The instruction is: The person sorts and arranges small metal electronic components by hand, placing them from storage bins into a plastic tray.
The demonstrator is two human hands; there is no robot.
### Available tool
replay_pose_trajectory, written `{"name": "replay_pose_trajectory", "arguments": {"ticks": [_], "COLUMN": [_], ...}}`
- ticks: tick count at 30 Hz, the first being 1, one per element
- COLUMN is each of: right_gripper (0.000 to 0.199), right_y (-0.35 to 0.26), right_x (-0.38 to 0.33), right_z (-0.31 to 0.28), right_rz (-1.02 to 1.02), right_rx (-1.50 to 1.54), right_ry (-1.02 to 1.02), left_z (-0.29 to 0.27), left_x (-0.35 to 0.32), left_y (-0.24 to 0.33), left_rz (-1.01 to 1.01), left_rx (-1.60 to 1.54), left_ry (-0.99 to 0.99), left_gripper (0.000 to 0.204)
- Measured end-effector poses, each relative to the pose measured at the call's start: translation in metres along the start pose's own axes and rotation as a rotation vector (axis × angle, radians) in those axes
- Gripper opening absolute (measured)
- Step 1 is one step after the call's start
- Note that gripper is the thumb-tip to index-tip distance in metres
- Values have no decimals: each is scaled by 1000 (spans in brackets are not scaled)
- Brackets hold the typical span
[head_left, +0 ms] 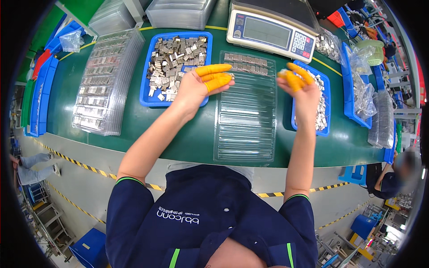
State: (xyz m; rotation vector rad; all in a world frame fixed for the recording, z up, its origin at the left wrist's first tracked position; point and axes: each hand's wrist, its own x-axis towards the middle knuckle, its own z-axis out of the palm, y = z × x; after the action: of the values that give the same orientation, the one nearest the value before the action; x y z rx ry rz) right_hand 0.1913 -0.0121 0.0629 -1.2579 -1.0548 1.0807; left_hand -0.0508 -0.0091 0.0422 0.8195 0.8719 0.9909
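Observation:
My left hand [200, 85], with yellow finger cots, is closed over the left edge of a clear ribbed plastic tray [246, 120]. A small metal piece shows partly at its fingertips. Short rows of grey metal pieces [246, 64] lie in the tray's far slots; the nearer slots hold none. My right hand [301, 87], also in yellow finger cots, hovers between the tray and a blue bin of small white parts [322, 100]. Its fingers pinch a small whitish part, slightly blurred. Left of the tray is a blue bin [144, 89] of loose metal pieces [174, 62].
Stacked filled trays [105, 85] stand at the left. A weighing scale [270, 33] sits behind the tray, beside clear plastic containers [178, 13]. Blue bins with plastic bags [361, 94] line the right side. Two other people are beyond the green table [178, 138].

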Motion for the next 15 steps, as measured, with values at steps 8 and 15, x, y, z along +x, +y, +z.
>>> {"name": "replay_pose_trajectory", "arguments": {"ticks": [8,15], "right_gripper": [28,24], "right_y": [23,17], "right_x": [-21,-28], "right_z": [49,48], "right_rz": [77,220], "right_rx": [103,110], "right_ry": [-258,-220], "left_z": [9,8], "left_x": [-1,0], "left_y": [-19,-19], "left_rz": [-8,86], "left_rx": [-62,37], "left_ry": [49,70], "left_gripper": [24,24]}}
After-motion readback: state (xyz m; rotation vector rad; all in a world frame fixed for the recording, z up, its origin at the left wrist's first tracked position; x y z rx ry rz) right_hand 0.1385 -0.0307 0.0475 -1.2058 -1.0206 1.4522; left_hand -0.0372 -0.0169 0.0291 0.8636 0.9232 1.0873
